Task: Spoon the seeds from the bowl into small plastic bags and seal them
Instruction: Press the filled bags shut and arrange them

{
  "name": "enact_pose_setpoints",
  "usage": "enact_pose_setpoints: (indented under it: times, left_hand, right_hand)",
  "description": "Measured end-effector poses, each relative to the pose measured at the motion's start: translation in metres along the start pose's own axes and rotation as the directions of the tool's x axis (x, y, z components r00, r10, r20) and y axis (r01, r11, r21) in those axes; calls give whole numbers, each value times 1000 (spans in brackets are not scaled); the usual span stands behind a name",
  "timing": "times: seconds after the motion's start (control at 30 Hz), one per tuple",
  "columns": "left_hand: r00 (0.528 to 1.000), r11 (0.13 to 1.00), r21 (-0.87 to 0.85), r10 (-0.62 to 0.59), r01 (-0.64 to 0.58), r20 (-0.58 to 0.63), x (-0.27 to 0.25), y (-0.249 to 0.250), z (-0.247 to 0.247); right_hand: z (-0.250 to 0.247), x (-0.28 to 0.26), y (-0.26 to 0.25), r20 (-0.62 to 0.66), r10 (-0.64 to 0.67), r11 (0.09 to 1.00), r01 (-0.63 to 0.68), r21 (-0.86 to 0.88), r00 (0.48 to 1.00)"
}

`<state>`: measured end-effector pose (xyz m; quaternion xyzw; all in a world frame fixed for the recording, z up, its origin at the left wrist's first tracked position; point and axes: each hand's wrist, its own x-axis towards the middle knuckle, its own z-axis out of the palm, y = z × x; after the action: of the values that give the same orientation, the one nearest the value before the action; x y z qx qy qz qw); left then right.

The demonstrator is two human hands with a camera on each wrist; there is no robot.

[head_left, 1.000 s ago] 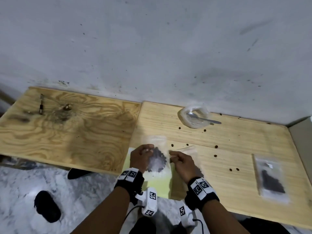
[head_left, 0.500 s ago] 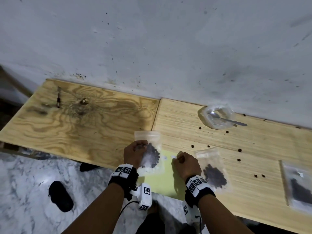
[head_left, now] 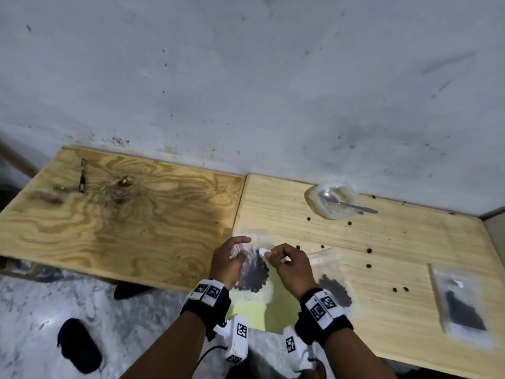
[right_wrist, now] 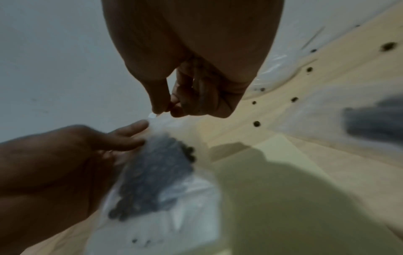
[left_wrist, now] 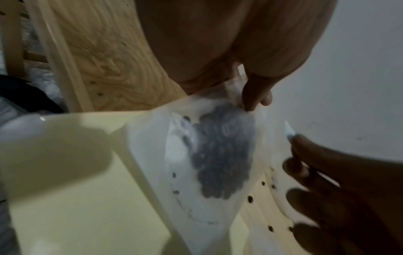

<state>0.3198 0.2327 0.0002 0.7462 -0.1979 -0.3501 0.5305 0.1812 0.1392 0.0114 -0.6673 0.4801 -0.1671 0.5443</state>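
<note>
Plastic bag in left hand and right hand, near table edge.

A stained grey-white plaster wall backs a swirl-grained plywood tabletop abutting a paler wooden tabletop, above marbled grey floor.

Left hand holding a bag between thumb and fingers, right hand close beside it, pinching the bag's corner
</note>
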Motion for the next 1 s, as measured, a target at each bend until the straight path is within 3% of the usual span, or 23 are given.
enact_pose_setpoints:
  times: [0.07, 0.2, 0.37, 0.47, 0.63, 1.0]
  left_hand:
    - [996, 999, -19, 40, -39, 78, -5, 11, 8]
    - [983, 998, -36, 54, -48, 176, -12, 23, 20]
    - [985, 996, -75, 52, -40, 164, -16, 31, 29]
    - [995, 994, -106, 42, -33, 90, -17, 33, 34]
    - [996, 997, 0, 72, -72, 47, -16, 26, 43]
    - [992, 999, 12, 49, -51, 115, -23, 32, 58]
  right_hand:
    - [-1, 0, -9, -32, -34, 999, 33, -25, 999]
    - [-6, 1, -18, -99, 32, 994, -42, -102, 995]
    - [-14, -7, -23, -209, 46, 975, -90, -203, 977]
    - [-21, -10, -20, -283, 36, 980, -90, -178, 958]
    - [-31, -11, -14, -236, 85, 996, -86, 8, 968]
    - [-49, -15, 2, -214, 31, 999, -32, -3, 976]
